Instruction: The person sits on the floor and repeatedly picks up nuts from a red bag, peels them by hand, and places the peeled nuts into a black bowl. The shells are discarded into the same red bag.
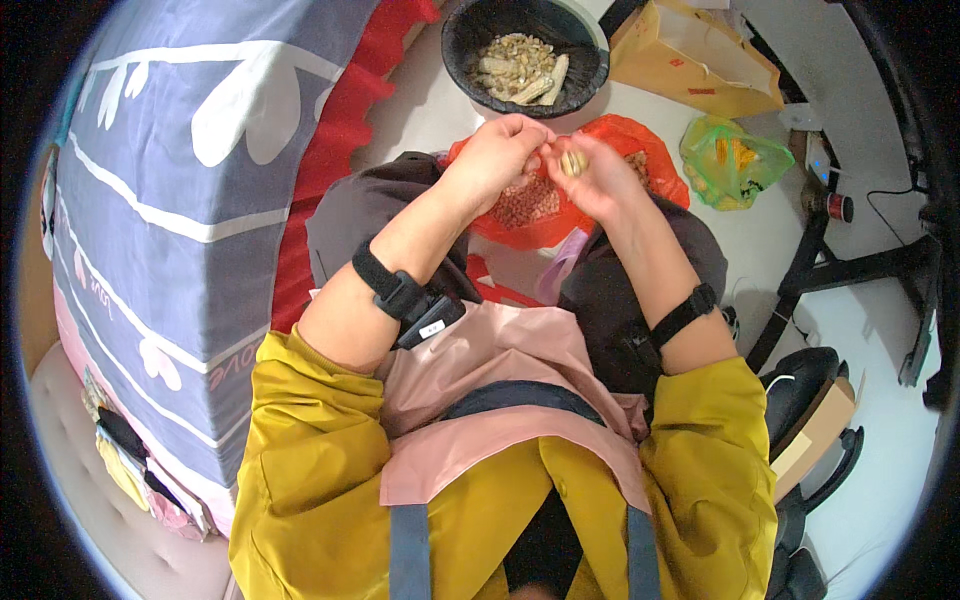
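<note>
My left hand (514, 150) and my right hand (589, 172) meet at the fingertips above a red plastic bag (660, 161). A small pale, peanut-like pod (574, 163) lies in the palm of my right hand, slightly blurred. The fingers of my left hand are pinched together; what they pinch is too small to tell. Below my hands, small reddish-brown shelled nuts or beans (529, 201) lie in the open bag. Beyond it stands a bin with a black liner (457, 56), holding pale shells and corn cobs (555, 79).
A green plastic bag (765, 161) with yellow contents sits on the floor at the right, near a tan paper bag (660, 75). A black metal stand (840, 270) is at far right. A bed with a patterned cover (172, 187) borders the left side.
</note>
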`<state>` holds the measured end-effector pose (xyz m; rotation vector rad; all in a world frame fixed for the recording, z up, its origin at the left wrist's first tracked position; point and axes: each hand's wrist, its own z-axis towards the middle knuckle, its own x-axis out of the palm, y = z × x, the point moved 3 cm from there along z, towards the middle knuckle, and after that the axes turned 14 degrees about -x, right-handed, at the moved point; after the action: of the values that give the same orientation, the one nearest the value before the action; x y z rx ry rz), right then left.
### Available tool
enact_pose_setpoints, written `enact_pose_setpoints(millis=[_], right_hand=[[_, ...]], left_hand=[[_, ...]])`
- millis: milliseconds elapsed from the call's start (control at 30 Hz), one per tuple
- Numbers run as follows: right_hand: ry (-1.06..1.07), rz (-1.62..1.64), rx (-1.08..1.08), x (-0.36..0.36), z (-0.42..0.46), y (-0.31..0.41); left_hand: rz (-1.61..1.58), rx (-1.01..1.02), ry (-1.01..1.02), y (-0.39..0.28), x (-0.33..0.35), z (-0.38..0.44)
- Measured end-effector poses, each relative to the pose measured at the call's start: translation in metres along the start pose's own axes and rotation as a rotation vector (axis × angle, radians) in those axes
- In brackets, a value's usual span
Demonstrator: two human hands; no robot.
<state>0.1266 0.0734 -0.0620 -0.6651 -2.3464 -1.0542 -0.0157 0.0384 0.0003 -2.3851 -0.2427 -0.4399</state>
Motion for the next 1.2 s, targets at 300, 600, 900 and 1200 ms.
enact_pose_setpoints(millis=[300,600,900,1200], right_hand=[[0.163,-0.442,-0.266,0.040,0.001,0.038],[0.569,-1.313,-1.029,0.064,-0.049,0.029],[0.531,-1.506,-1.055,0.058,-0.062,0.027],[0.516,-1.575,-0.952,0.049,-0.062,0.035]], left_hand=[[-0.247,-0.041,0.029,0.002,-0.013,0.003],[-0.402,-0.066,0.146,-0.002,0.000,0.006],[-0.548,-0.198,0.449,0.010,0.006,0.015],[-0.374,-0.221,0.385,0.012,0.014,0.013]])
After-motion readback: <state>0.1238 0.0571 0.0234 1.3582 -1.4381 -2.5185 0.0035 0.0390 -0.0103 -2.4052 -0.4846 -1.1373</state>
